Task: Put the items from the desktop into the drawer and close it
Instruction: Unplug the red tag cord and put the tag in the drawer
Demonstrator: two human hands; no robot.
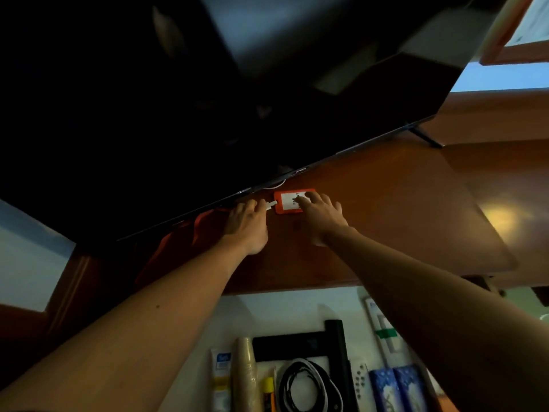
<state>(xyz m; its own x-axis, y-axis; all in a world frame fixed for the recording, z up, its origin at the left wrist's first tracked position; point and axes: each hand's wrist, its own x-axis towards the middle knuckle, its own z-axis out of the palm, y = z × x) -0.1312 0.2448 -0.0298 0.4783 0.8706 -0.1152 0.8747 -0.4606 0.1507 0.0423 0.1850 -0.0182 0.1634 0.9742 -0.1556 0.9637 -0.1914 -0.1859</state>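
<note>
I have both arms stretched out across the brown desk point(386, 221) toward the badge holder point(292, 201), the orange card sleeve lying flat just in front of the lower edge of the television point(208, 99). My right hand point(322, 220) rests on top of it with the fingers spread and loose, fingertips pressing the white card face; it is not closed around anything. My left hand point(246, 224) is just to the left, its fingertips pinched on the small white tab point(271, 205) that sticks out of the badge's left end.

The relation that matters: the badge lies straight ahead at the far reach of both hands, with its long axis running left to right, roughly along the television's edge. The orange strap point(202, 221) trails away from it to the left and back toward me, passing beneath my left hand and wrist. So the card body belongs to the right hand and the strap end to the left.

The open drawer point(267, 310) sits below the desk's near edge, directly under my forearms, already holding a coiled cable point(309, 382), a tube point(221, 379) and other bits. I judge the next move is to gather card and strap together and draw them straight back and down into it; the loose strap could drag behind.
</note>
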